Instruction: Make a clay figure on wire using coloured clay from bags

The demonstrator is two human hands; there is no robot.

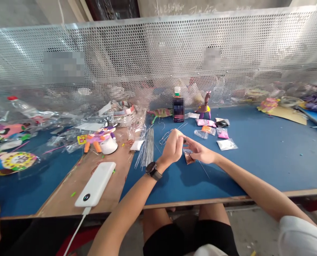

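Note:
My left hand [173, 145], with a dark watch [153, 171] on its wrist, is curled into a fist over the blue table. Something small and dark shows at its fingertips, too small to name. My right hand [203, 152] reaches in from the right, its fingertips close to the left fist and its thumb apart from the fingers. Beneath the right thumb is a small clear packet of brown material [189, 158]; whether the thumb touches it I cannot tell. A thin wire [204, 170] lies below the right hand. Left of my hands lies a bundle of straight wires [147, 151].
Small packets [222, 133], a dark bottle [178, 110] and a brown, yellow and purple clay animal [205, 108] stand beyond my hands. Leftward are a white power bank [95, 184] with a cable and a purple-orange figure [101, 137]. A perforated metal screen [137, 53] borders the back.

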